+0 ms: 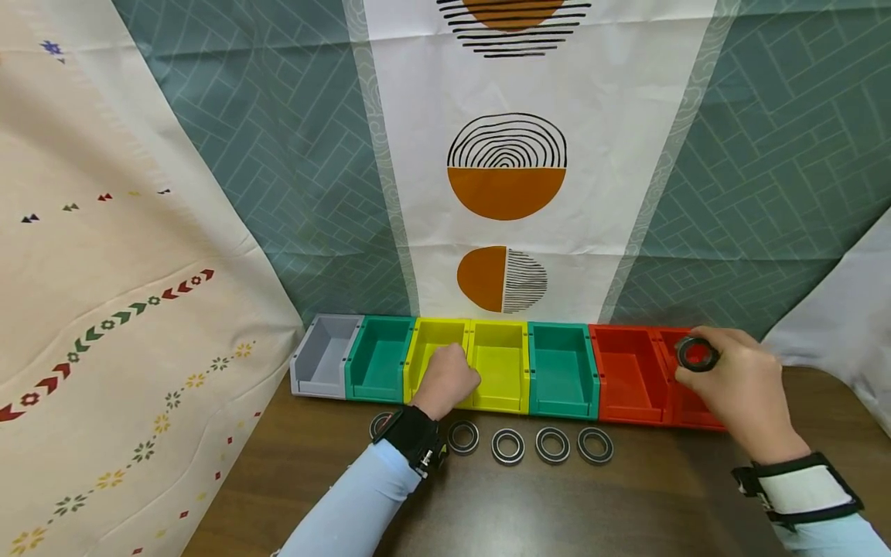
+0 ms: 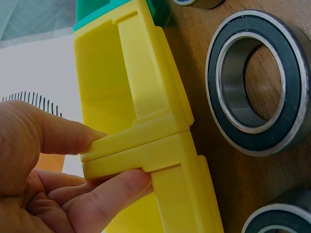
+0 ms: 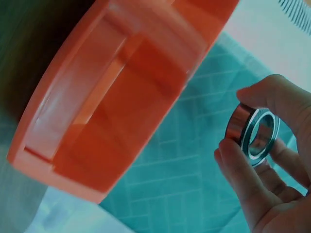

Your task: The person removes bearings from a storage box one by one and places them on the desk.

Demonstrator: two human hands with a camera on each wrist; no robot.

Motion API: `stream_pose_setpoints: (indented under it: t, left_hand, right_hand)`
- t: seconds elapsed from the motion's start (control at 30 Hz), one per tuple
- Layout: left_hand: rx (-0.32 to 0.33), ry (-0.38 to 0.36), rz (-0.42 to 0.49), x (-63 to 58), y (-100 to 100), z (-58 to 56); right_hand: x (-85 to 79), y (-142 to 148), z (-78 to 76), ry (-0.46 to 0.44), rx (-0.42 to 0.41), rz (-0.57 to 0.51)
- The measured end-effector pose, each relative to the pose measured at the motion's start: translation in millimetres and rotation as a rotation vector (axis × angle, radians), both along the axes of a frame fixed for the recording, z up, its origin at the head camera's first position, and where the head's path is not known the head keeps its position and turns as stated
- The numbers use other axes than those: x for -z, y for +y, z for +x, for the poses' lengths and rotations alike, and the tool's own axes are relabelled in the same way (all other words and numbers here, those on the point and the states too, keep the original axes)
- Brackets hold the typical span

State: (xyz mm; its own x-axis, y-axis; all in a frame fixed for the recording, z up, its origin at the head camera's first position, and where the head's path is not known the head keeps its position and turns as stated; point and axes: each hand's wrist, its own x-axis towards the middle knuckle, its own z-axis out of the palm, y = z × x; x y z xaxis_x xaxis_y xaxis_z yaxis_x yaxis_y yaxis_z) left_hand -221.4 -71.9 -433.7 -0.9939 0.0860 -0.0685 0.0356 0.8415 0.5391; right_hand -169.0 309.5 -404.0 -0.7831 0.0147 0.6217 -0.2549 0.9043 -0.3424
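Observation:
My left hand (image 1: 448, 381) is at the two yellow bins near the middle of the row. In the left wrist view, thumb and fingers pinch the adjoining side walls of the left yellow bin (image 1: 421, 348) and the right yellow bin (image 1: 499, 381). On the right, my right hand (image 1: 750, 387) holds a ball bearing (image 3: 241, 124) between thumb and fingertips, its ring tilted. From the head view this bearing overlaps the end red bin (image 1: 689, 408); the right wrist view shows it off to one side of that bin's opening.
Several bearings (image 1: 552, 445) lie in a row on the wooden table (image 1: 501, 510) in front of the bins; the left wrist partly covers one (image 1: 379, 423). A grey bin (image 1: 323, 352), green bins (image 1: 564, 367) and another red bin (image 1: 629, 371) complete the row. Behind hangs a patterned cloth (image 1: 327, 193).

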Motion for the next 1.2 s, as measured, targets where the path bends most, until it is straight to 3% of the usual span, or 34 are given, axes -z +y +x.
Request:
stream_pose_setpoints:
  t: [0.17,0.4,0.73,1.2]
  left_hand:
    - [0.002,-0.007,-0.002,-0.5,0,0.3]
    - [-0.001,-0.005,0.006,-2.0,0,2.3]
    - [-0.018,-0.031,-0.008,-3.7,2,2.5]
    - [-0.018,-0.027,-0.006,-3.0,0,-0.1]
  right_hand:
    - [-2.8,-16,10.2,-0.002,-0.037,-0.010]
    - [-5.3,-34,21.7,0.009,-0.093,0.076]
    - [-4.3,-44,33.8,-0.123,-0.102,0.053]
    - [20.4,-40,53.1,-0.239,-0.117,0.013]
